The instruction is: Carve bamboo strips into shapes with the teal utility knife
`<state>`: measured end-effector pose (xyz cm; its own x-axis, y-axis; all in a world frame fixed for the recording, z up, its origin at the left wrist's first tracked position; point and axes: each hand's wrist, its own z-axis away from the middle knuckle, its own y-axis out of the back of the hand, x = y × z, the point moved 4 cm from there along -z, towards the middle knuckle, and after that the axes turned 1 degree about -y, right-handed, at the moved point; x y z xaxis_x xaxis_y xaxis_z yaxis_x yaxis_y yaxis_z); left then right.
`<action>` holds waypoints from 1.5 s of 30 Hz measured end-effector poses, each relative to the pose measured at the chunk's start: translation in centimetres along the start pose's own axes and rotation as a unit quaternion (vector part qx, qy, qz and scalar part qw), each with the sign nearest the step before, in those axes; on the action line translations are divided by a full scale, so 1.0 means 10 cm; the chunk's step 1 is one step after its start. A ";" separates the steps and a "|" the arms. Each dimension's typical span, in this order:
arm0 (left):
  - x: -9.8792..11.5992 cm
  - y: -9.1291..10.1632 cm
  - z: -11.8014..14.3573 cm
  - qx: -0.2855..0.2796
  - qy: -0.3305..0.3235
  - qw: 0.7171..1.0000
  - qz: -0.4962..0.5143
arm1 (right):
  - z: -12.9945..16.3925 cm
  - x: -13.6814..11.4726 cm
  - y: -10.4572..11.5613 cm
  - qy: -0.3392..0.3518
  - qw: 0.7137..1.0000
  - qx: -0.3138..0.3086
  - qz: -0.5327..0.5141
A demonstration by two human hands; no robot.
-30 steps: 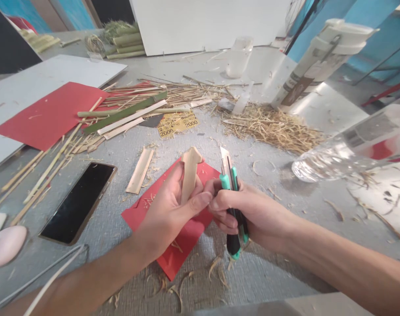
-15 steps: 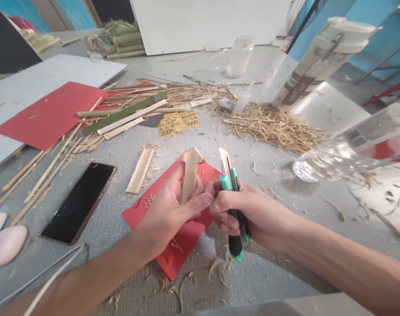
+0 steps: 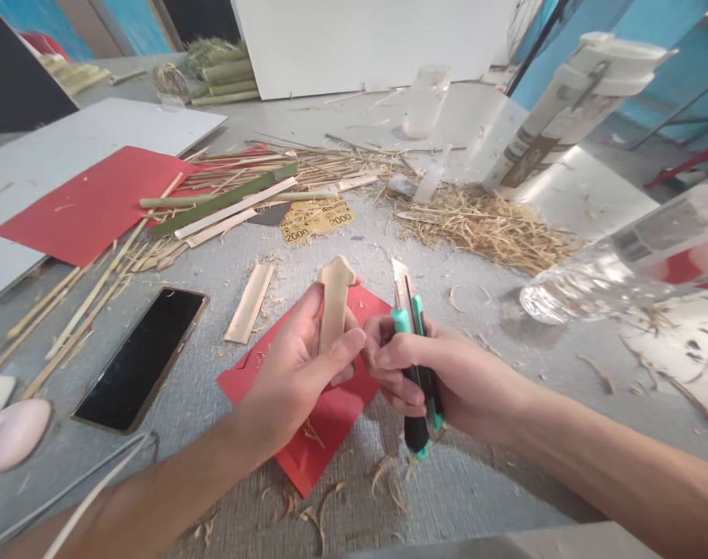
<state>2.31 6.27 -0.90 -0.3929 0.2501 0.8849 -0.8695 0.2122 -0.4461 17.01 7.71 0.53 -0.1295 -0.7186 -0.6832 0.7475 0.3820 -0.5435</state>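
Observation:
My left hand [image 3: 307,357] is closed around a pale carved wooden piece [image 3: 334,303], thumb across its lower part; its wider, notched head sticks up above the fingers. My right hand [image 3: 409,361] grips a black and green utility knife [image 3: 415,431], its blade [image 3: 401,279] out and pointing up, away from me. A second green-tipped tool lies against the knife in the same grip; its kind is unclear. Below both hands lies a folded red paper [image 3: 324,435] with thin shavings on it. A flat pale wood strip [image 3: 250,303] rests just beyond its left edge.
A phone [image 3: 141,357] lies at left, near a white cable [image 3: 91,505]. Bamboo strips [image 3: 237,206], a yellow card [image 3: 316,219] and a straw heap [image 3: 487,225] spread across the back. A clear bottle [image 3: 598,272] lies at right; a tall white bottle [image 3: 540,132] stands behind it.
My two hands have drawn slightly apart; the left thumb no longer meets the right fingers. The wooden piece has shifted a little left and the knife a little right.

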 end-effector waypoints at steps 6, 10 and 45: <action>0.06 -0.02 0.00 0.025 -0.010 0.999 0.021 | -0.01 -0.02 0.01 0.035 0.999 -0.014 0.025; 0.09 -0.05 -0.01 0.024 -0.014 0.999 0.029 | -0.02 0.00 0.02 0.051 0.997 -0.016 0.064; 0.10 -0.06 -0.01 0.011 -0.034 0.997 0.062 | -0.01 0.02 -0.01 0.021 1.000 -0.022 0.006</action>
<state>2.43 6.49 0.22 -0.5174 0.2080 0.8300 -0.8186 0.1622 -0.5510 16.82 7.55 0.44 -0.1480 -0.6895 -0.7090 0.7200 0.4164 -0.5552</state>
